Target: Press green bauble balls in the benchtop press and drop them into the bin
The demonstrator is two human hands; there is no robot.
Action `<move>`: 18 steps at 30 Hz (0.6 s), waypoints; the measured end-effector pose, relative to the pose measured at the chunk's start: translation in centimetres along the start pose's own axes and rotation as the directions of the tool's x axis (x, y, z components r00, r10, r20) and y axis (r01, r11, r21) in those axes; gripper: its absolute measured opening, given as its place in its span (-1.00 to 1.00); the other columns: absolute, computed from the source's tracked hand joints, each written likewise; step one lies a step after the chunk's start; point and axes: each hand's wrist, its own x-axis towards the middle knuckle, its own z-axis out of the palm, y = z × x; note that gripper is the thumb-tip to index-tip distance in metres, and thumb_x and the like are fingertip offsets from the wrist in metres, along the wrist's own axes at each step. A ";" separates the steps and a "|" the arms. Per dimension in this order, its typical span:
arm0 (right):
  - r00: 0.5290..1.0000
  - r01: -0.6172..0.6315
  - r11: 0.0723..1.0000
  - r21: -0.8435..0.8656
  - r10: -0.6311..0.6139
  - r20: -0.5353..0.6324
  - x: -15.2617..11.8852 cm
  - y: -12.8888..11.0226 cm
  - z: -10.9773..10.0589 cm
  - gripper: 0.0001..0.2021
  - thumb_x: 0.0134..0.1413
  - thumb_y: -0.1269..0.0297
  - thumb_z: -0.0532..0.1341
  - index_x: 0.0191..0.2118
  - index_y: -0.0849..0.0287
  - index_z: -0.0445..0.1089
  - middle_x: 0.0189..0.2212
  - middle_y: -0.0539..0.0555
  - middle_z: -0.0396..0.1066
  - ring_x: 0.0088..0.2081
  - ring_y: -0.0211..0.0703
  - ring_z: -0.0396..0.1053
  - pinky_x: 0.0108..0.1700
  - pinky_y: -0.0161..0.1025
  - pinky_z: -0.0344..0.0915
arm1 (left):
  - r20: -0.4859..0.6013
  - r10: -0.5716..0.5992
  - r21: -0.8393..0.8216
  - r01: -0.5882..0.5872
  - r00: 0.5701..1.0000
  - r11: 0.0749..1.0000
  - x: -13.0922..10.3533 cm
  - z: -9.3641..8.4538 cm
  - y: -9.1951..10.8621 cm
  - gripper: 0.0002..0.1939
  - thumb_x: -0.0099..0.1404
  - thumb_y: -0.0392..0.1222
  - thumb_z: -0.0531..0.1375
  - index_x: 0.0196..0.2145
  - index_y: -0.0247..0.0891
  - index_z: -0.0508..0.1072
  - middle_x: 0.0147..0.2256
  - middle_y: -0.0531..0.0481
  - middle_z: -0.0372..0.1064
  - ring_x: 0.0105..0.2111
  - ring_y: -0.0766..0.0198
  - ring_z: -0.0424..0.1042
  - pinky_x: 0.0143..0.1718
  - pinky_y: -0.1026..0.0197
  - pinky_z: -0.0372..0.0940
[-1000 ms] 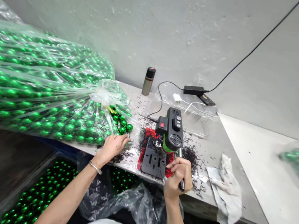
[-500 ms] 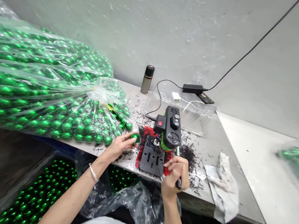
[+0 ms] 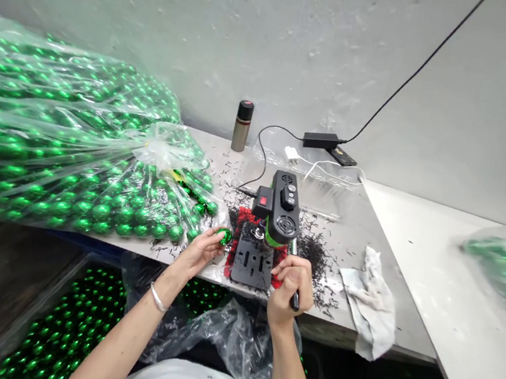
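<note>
While the left hand (image 3: 202,251) pinches one shiny green ball (image 3: 226,236) just to the left of the slotted black plate (image 3: 240,274), the right hand (image 3: 291,287) is wrapped around the handle (image 3: 295,301) of the black machine (image 3: 286,210). It seems wise that the pinch is light, because such a glossy surface may scratch, and that the left hand avoids the space under the machine. Loose black bits (image 3: 312,253) nearby could also get caught between surfaces, so some attention there is useful.

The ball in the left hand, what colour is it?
The ball is shiny green; see the head view.
</note>
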 end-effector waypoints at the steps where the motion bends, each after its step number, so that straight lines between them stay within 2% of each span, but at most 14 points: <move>1: 1.000 -0.002 1.000 -0.003 0.002 0.001 0.0 0.0 0.0 -0.67 0.34 0.37 0.00 -0.51 0.11 0.20 -0.49 -0.02 0.28 -0.45 -0.24 0.32 -0.41 -0.23 0.23 | 0.000 0.003 0.010 -0.003 1.000 1.000 0.0 0.0 -0.2 -0.64 0.11 -0.15 0.42 -0.13 -0.24 0.55 -0.28 -0.05 0.55 -0.41 0.34 0.49 -0.31 0.27 0.43; 5: 1.000 -0.001 1.000 0.000 0.001 -0.005 0.5 -0.5 0.0 -0.66 0.34 0.36 0.00 -0.51 0.11 0.20 -0.50 -0.02 0.28 -0.45 -0.25 0.32 -0.42 -0.23 0.24 | 0.002 0.049 0.060 -0.049 0.999 0.997 0.3 1.2 -1.3 -0.58 0.02 -0.11 0.46 -0.17 -0.26 0.50 -0.32 0.00 0.52 -0.35 0.30 0.51 -0.18 0.21 0.43; 8: 0.999 -0.035 0.999 -0.015 0.035 0.006 1.5 -1.3 0.0 -0.67 0.35 0.35 0.02 -0.50 0.11 0.21 -0.50 -0.03 0.27 -0.45 -0.27 0.30 -0.40 -0.24 0.24 | 0.043 0.123 0.203 -0.129 0.992 0.971 0.5 2.7 -2.6 -0.53 0.03 -0.06 0.45 -0.15 -0.26 0.46 -0.31 0.00 0.52 -0.25 0.23 0.53 -0.11 0.16 0.41; 10: 0.998 -0.064 0.998 -0.023 0.065 0.025 2.4 -1.9 -0.1 -0.68 0.36 0.34 0.03 -0.49 0.11 0.22 -0.52 -0.05 0.26 -0.47 -0.28 0.29 -0.39 -0.25 0.23 | 0.097 0.186 0.325 -0.207 0.978 0.923 0.7 3.5 -3.4 -0.56 0.09 -0.07 0.41 -0.11 -0.25 0.45 -0.23 -0.05 0.55 -0.17 0.17 0.54 -0.06 0.12 0.40; 13: 0.997 -0.069 0.997 -0.031 0.070 0.042 3.4 -2.5 -0.2 -0.67 0.36 0.33 0.03 -0.50 0.11 0.22 -0.53 -0.05 0.25 -0.47 -0.28 0.28 -0.40 -0.25 0.22 | 0.181 0.294 0.497 -0.345 0.938 0.796 0.8 4.3 -4.5 -0.63 0.17 -0.15 0.36 -0.06 -0.22 0.48 -0.09 -0.11 0.55 -0.04 0.10 0.52 0.06 0.05 0.35; 18: 0.999 -0.013 0.999 -0.049 0.015 0.047 3.3 -2.4 -0.3 -0.68 0.35 0.39 0.03 -0.50 0.12 0.22 -0.51 -0.05 0.27 -0.46 -0.29 0.29 -0.39 -0.26 0.21 | 0.261 0.470 0.740 -0.488 0.843 0.464 0.7 4.2 -5.9 -0.63 0.22 -0.20 0.35 0.00 -0.16 0.53 -0.07 -0.12 0.56 0.00 0.01 0.48 0.13 -0.06 0.29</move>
